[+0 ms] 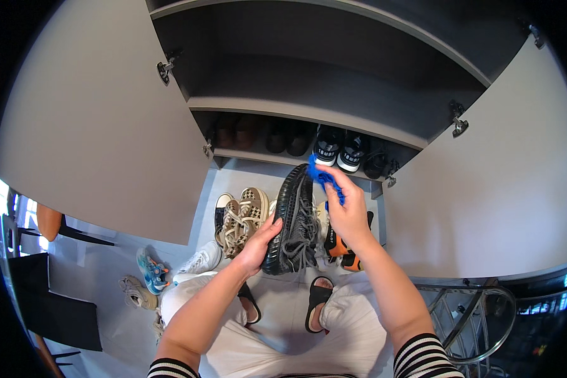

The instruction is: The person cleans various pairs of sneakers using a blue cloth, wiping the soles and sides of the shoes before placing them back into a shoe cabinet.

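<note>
A black lace-up sneaker [295,227] is held up in front of me, toe pointing toward the cabinet and its ribbed sole edge turned to the left. My left hand [260,243] grips it near the heel, with the thumb on the sole's side. In my right hand [349,203] is a crumpled blue cloth [325,178], pinched between thumb and fingers beside the sneaker's toe. Grey laces hang loosely over the shoe's upper. Behind the sneaker, other shoes on the floor are partly hidden.
An open shoe cabinet [312,106] has doors spread left [99,118] and right [482,179]. Black-and-white sneakers [328,144] and darker shoes stand on its bottom shelf. Houndstooth sneakers [253,203], white shoes [203,259], orange-black shoes [338,245] and a blue shoe [153,271] lie on the floor. A metal rack [472,321] stands right.
</note>
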